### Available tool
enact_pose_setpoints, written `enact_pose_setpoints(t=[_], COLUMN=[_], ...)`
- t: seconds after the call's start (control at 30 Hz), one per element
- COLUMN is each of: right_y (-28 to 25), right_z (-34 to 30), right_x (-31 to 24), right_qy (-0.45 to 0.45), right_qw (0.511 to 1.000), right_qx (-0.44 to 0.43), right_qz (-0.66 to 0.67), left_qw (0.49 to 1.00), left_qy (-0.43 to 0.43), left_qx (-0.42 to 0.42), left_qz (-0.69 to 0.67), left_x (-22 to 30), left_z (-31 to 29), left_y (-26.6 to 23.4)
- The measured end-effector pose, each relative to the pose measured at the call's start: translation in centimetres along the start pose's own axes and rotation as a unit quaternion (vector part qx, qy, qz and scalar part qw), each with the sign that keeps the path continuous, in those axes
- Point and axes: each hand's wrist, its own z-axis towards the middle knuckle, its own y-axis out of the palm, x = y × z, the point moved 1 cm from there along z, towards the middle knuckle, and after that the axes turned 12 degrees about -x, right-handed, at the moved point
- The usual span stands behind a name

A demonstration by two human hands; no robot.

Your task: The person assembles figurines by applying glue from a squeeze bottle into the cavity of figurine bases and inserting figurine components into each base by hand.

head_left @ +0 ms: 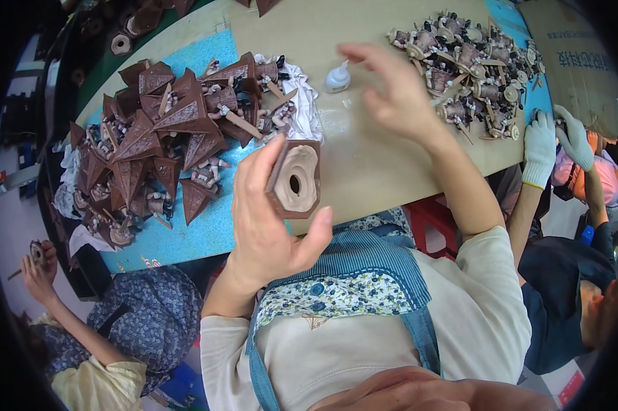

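My left hand (257, 219) holds a brown, many-sided figurine part (301, 179) against its fingers. The part's beige, recessed face with a dark oval hole is turned up; its other end is hidden. Over the table, my right hand (401, 99) has its fingers stretched out and slightly blurred, with nothing visible in them. Just left of that hand stands a small, clear squeeze bottle (337, 79) with a white nozzle. A heap of brown pointed pieces (165, 130) mixed with small painted figures lies left of my left hand.
More small figures (470, 65) are piled at the back right. Blue sheeting (209, 48) and a white cloth (302, 109) lie under the left heap. A gloved co-worker's hand (540, 147) is at the right edge; another person's hand (38, 270) holds a piece at left.
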Motion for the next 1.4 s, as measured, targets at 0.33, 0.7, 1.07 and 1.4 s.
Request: enact_pose_setpoints(t=[0.33, 0.7, 1.07, 1.4], right_y=[-9.1, -6.3, -4.4, -2.8], right_z=[-0.3, -2.7, -4.8, -3.6], right_x=[2.8, -1.9, -8.8, -11.4], right_qy=[0.073, -0.029, -0.077, -0.170], right_qw=[0.901, 0.972, 0.982, 0.967], right_qx=[-0.008, 0.034, -0.061, -0.144], right_qz=[-0.428, -0.232, 0.163, 0.121], left_qw=[0.984, 0.940, 0.894, 0.898], left_qy=[0.030, 0.124, 0.190, 0.050], left_qx=[0.165, 0.265, 0.332, 0.063], left_qz=[-0.060, -0.178, -0.232, -0.433], left_x=[-0.7, -1.3, -1.5, -0.7], left_z=[0.0, 0.4, 1.3, -0.1], left_y=[1.2, 1.5, 2.5, 2.1])
